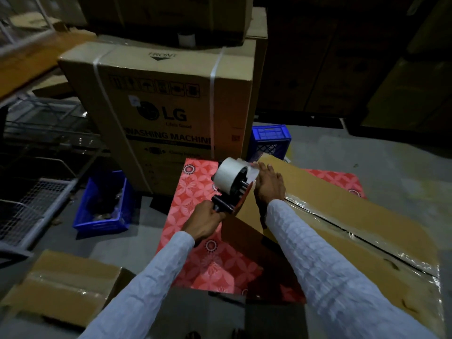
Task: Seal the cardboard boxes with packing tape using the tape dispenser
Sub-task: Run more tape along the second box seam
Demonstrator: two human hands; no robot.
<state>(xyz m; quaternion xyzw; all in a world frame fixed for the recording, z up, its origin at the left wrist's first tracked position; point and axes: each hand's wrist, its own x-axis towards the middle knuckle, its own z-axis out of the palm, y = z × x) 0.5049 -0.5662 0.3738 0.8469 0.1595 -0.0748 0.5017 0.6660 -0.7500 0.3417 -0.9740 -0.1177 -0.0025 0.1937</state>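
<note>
Cardboard fills this dim storeroom, and the piece that matters is the long flat cardboard box [342,216] lying across a red patterned sheet [195,192] on the floor. Clear packing tape [367,231] already runs glossy along the box's centre seam, from the near end up toward its far corner.

At that far corner sits the tape dispenser [232,184], its pale roll of tape [227,171] uppermost and its red side plate against the box's left edge. The left hand [208,221] has its grip curled tight round the dispenser's black handle, just left of the box. The right hand [269,184] lies flat on the box top with fingers straight, pressing down by the free end of the tape right beside the roll (it holds nothing). Both arms wear pale checked sleeves [330,265].

Behind the box's far end stands a tall washing machine carton [159,101] bound with white straps, and a blue crate [270,140] rests just beyond that corner. Left of the box, past the red sheet, sits a blue bin [102,204] next to wire racks [36,206]. Nearer than the box, to its left, lies a smaller taped box [61,289].
</note>
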